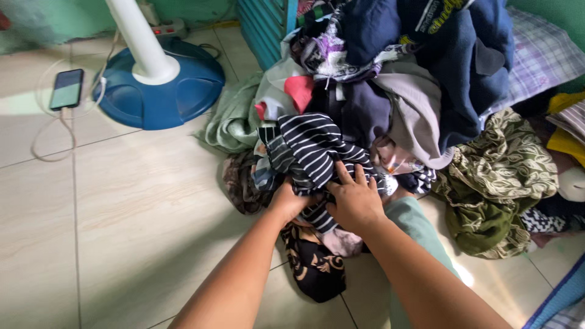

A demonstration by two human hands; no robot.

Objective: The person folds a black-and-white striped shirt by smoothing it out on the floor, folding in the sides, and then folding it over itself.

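Soft, crumpled heap of clothes (390, 91) piled on a glossy pale tiled floor (122, 213). At its front edge, a limp navy garment with thin white stripes (314, 149), bunched in loose folds. Beneath it, a dark cloth with a tan swirl print (314, 268); to the right, an olive leaf-patterned fabric (496, 176); to the left, a pale green cloth (234, 122). Farther left, a smooth blue dome-shaped fan base (164, 91) with a white pole, plus a flat dark phone (66, 89) on a white cable.

Both bare forearms stretched forward, nearly meeting. Left hand (287, 201) curled into the striped folds, grip clenched on that garment. Right hand (355, 201) laid palm-down on the same garment, fingers spread and pressing, grip released.
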